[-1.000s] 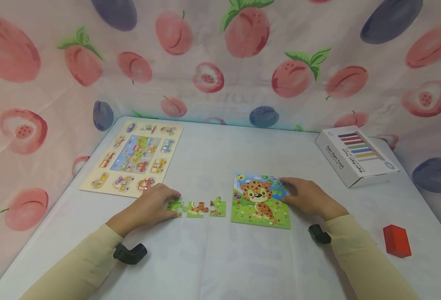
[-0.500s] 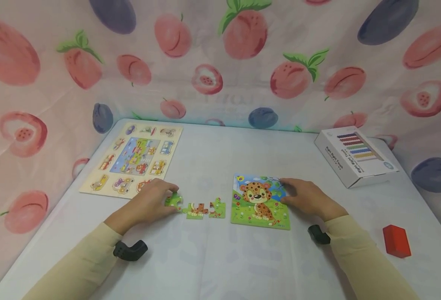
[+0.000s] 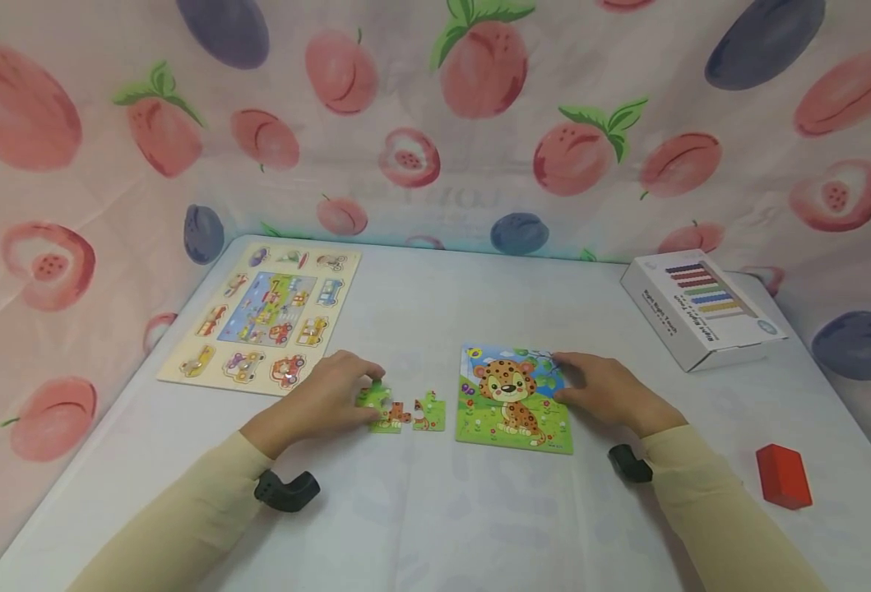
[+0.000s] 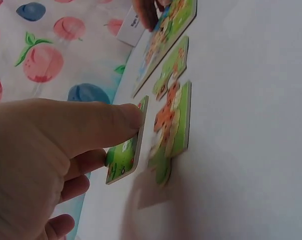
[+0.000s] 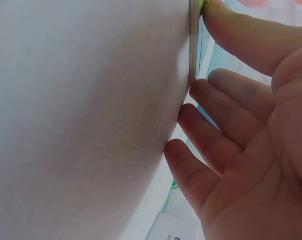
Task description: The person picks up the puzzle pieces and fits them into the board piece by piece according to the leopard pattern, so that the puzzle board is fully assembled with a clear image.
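Observation:
In the head view, my left hand [image 3: 321,401] pinches a green jigsaw piece [image 3: 372,398] between thumb and fingers. The left wrist view shows this held piece [image 4: 124,159] tilted and raised off the table, beside a piece with spotted legs [image 4: 172,120]. That leg piece partly shows behind the held one in the head view. Just right of it lies another green piece [image 3: 431,413]. My right hand [image 3: 613,390] touches the upper right edge of a leopard picture board [image 3: 512,427]. In the right wrist view its thumb [image 5: 241,35] is at the board's edge, with the fingers loosely extended.
A wooden vehicle peg puzzle [image 3: 265,316] lies at the back left. At the back right stands a white printed box [image 3: 701,308], and a red block [image 3: 784,476] sits near the right side. Fruit-patterned cloth [image 3: 472,197] borders the white table [image 3: 450,526].
My left hand has lifted the leftmost piece from the table and carried it right, over the leg piece. The right hand and the board have stayed in place.

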Demonstrator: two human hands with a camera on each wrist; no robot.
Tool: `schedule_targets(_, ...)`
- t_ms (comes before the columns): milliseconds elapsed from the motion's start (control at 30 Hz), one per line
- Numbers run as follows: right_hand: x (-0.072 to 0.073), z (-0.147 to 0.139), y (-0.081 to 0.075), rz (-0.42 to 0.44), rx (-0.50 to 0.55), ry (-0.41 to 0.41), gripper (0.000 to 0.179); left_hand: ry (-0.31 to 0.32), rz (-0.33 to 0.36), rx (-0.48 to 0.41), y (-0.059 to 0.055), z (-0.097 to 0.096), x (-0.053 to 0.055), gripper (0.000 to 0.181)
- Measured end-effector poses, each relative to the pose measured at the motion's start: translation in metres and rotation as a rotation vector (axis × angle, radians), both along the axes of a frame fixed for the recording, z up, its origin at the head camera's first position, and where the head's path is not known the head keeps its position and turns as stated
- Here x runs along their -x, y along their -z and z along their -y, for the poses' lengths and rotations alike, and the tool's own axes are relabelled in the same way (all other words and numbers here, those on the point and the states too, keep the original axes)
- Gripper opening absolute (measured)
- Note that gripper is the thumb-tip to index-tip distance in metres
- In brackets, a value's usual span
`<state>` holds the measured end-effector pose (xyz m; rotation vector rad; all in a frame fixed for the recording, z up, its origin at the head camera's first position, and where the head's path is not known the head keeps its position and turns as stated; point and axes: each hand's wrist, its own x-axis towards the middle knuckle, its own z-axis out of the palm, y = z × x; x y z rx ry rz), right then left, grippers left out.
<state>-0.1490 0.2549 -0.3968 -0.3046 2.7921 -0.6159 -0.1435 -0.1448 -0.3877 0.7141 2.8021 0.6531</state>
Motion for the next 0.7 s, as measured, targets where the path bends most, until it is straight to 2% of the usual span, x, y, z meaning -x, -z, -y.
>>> schedule_targets(467,0.001,-0.001,0.002,0.007,-0.015,0.010,0.065,0.149,-0.023,-0.029,0.004,-0.040,0.001,0.050)
schedule_targets(700,0.001,-0.001,0.002,0.009,0.001,0.007,0.064,0.181,0.011,-0.026,0.006,-0.057,0.000,0.050)
